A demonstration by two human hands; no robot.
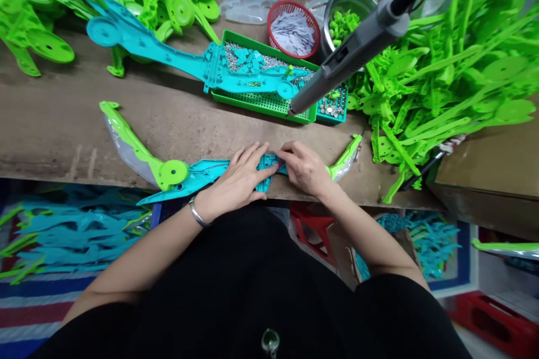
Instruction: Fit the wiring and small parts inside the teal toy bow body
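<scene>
A teal plastic toy bow half (209, 171) lies along the bench's front edge, its inner side up, with a thin dark wire running inside it. Lime-green curved limbs with clear plastic, the left limb (138, 146) and the right limb (347, 156), extend from its ends. My left hand (236, 182) rests flat across the middle of the teal half, fingers stretched out. Just right of it, my right hand (305, 167) is closed in a pinch at the centre of the half. What its fingertips hold is too small to make out.
A second teal shell (164, 50) lies across a green tray (263, 105) of screws. An electric screwdriver (349, 56) hangs above. Piles of lime-green parts (455, 78) flank the bench. A red basket (272, 36) and metal bowl (326, 39) stand behind.
</scene>
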